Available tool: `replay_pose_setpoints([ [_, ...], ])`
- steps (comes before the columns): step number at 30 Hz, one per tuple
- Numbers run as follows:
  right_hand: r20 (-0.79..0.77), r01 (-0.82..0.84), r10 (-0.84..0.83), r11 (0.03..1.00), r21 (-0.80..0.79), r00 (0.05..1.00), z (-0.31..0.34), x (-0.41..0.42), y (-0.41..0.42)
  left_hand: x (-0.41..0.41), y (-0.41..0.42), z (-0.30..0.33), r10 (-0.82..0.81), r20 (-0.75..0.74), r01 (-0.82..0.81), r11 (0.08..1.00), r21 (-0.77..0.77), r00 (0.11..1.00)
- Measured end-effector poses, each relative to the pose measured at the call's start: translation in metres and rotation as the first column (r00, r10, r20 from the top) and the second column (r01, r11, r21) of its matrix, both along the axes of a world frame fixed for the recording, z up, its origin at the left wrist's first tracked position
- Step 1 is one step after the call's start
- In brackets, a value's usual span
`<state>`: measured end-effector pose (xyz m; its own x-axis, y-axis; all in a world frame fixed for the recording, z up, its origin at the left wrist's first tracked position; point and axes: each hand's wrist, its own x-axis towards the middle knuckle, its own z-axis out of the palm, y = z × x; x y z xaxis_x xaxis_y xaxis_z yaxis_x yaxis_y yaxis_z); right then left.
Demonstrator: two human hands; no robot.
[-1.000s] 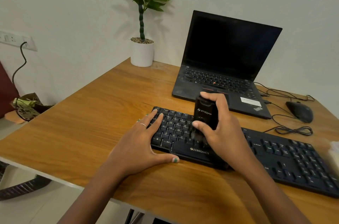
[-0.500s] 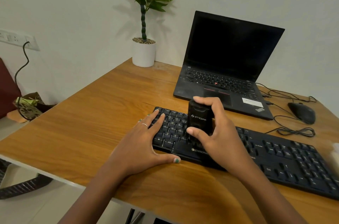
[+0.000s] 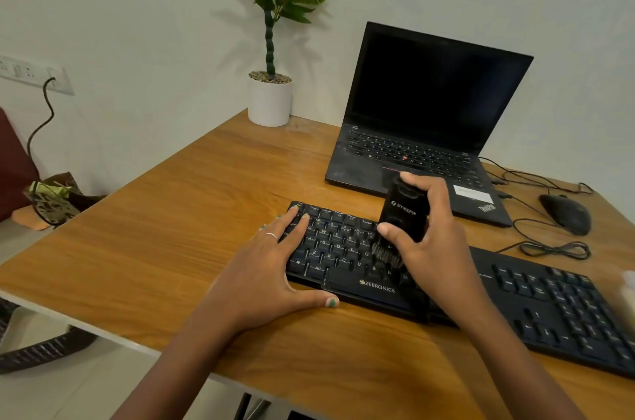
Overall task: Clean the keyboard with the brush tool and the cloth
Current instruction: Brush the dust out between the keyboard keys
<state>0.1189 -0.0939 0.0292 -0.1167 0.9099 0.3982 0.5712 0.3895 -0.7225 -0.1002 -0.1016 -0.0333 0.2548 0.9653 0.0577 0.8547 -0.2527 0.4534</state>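
A black keyboard (image 3: 536, 302) lies across the wooden desk (image 3: 154, 241) in front of me. My right hand (image 3: 436, 247) grips a black brush tool (image 3: 403, 213) held upright, its dark bristles down on the keys near the keyboard's middle. My left hand (image 3: 264, 275) lies flat on the keyboard's left end, fingers spread over the keys and thumb along the front edge. A pale blurred thing (image 3: 627, 292) shows at the right edge; I cannot tell whether it is the cloth.
An open black laptop (image 3: 429, 110) stands behind the keyboard. A black mouse (image 3: 565, 213) with a coiled cable (image 3: 553, 247) lies to the right. A potted plant (image 3: 271, 100) sits at the back by the wall. The desk's left edge drops to the floor.
My right hand has slid the brush tool a little to the left along the keys, then tilted and drawn it back toward the lower key rows. My left hand has stayed put.
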Motion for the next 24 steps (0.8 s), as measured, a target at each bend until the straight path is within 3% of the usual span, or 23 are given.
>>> replay_pose_setpoints([
  [4,-0.046,-0.121,0.119,0.99,-0.07,0.992,0.004,0.002,-0.007,-0.001,0.001,-0.001,-0.005,-0.002,0.005,1.0,-0.002,1.0],
  [8,-0.004,0.063,-0.063,0.998,-0.001,0.998,0.002,0.01,0.001,-0.001,0.001,-0.001,-0.004,0.011,0.004,1.0,0.003,1.0],
  [13,-0.013,-0.004,0.004,0.999,-0.04,1.0,0.002,0.009,-0.004,-0.001,0.0,-0.001,-0.001,0.015,0.001,1.0,0.002,1.0],
  [17,0.005,0.124,-0.124,0.992,0.006,0.992,0.0,0.016,-0.001,-0.001,0.0,-0.003,0.0,0.034,0.0,1.0,0.003,0.999],
  [22,-0.006,-0.015,0.014,0.996,-0.084,1.0,0.004,0.016,-0.006,-0.001,0.001,-0.003,-0.001,0.021,0.0,1.0,0.006,1.0],
  [24,0.047,0.081,-0.08,0.996,-0.042,0.996,0.006,0.018,-0.001,-0.002,0.001,-0.003,0.001,0.021,-0.001,1.0,0.006,1.0],
])
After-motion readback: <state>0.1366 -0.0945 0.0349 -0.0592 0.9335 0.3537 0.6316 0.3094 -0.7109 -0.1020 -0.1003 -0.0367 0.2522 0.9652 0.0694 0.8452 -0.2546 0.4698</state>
